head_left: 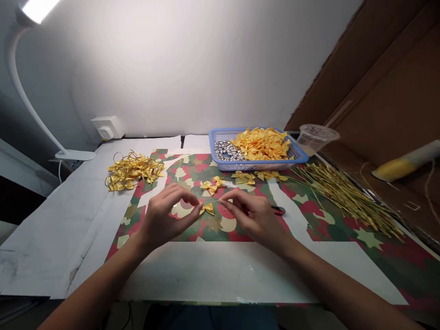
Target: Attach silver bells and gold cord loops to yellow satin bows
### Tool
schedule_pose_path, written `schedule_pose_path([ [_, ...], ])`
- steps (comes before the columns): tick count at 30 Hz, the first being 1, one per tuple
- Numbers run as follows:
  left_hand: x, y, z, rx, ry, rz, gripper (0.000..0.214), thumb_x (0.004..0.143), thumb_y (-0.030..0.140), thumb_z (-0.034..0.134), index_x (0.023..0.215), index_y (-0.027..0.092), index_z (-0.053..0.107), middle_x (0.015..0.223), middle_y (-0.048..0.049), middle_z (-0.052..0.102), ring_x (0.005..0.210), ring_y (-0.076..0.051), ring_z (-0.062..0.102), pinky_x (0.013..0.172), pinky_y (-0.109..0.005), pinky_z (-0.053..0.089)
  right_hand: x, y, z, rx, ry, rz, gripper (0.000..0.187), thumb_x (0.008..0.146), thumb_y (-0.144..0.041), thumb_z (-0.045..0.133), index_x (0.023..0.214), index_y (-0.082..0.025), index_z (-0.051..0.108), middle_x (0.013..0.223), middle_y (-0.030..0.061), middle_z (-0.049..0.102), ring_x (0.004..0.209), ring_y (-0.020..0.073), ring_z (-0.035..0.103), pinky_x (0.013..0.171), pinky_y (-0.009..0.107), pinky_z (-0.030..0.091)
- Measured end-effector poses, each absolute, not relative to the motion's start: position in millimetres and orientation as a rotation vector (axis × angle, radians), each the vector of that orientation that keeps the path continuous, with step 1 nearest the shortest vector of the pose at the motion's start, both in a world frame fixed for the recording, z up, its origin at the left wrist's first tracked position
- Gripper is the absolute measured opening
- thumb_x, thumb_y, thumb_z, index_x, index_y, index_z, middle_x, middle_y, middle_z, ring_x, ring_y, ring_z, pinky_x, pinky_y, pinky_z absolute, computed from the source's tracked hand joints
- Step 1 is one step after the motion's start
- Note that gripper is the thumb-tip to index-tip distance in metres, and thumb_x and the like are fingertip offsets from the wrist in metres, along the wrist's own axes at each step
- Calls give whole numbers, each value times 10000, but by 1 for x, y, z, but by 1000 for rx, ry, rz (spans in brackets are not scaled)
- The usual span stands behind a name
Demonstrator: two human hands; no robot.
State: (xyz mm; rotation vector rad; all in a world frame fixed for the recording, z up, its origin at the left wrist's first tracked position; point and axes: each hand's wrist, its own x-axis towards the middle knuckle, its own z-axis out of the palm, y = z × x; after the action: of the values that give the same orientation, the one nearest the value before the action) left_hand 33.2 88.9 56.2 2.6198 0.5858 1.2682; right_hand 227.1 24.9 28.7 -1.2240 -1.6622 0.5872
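Note:
A small yellow ribbon bow (207, 209) sits low between my hands, over the camouflage-patterned paper (220, 229). My left hand (167, 215) has its fingertips pinched at the bow's left edge. My right hand (252, 215) pinches a thin gold strand (213, 201) that runs toward the bow. The exact grip on the bow is partly hidden by my fingers. Just beyond my hands lie more yellow bows (211, 184). Dark scissor handles (278, 210) poke out beside my right hand.
A blue plastic basket (215, 146) holds yellow ribbon pieces (261, 144) and silver beads (227, 151). A heap of gold-looped bows (132, 172) lies left, a bundle of gold stems (343, 197) right. A plastic cup (316, 139) stands behind.

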Motion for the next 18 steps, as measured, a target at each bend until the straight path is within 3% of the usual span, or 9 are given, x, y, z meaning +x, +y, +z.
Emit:
schedule_pose_path([
  [5, 31, 94, 54, 2689, 754, 1286, 112, 797, 151, 616, 715, 192, 553, 629, 21, 621, 578, -120, 566, 581, -276, 488, 231, 29, 24, -1222, -1683, 544, 127, 886, -220, 499, 784, -201, 573, 507, -81, 358, 425, 90, 282, 432, 228, 249],
  [11, 27, 100, 47, 2772, 909, 1246, 114, 835, 199, 584, 733, 184, 537, 643, 7, 597, 594, -133, 559, 592, -281, 472, 230, 30, 20, -1200, -1765, 649, 170, 907, -250, 456, 787, -201, 567, 592, -35, 499, 463, 99, 365, 461, 224, 287],
  [18, 28, 103, 42, 2749, 1072, 1089, 137, 854, 240, 555, 731, 187, 526, 654, 8, 583, 604, -143, 546, 592, -281, 438, 230, 32, 18, -1185, -1757, 829, 224, 913, -327, 462, 760, -201, 565, 564, -48, 427, 476, 98, 320, 465, 227, 256],
])
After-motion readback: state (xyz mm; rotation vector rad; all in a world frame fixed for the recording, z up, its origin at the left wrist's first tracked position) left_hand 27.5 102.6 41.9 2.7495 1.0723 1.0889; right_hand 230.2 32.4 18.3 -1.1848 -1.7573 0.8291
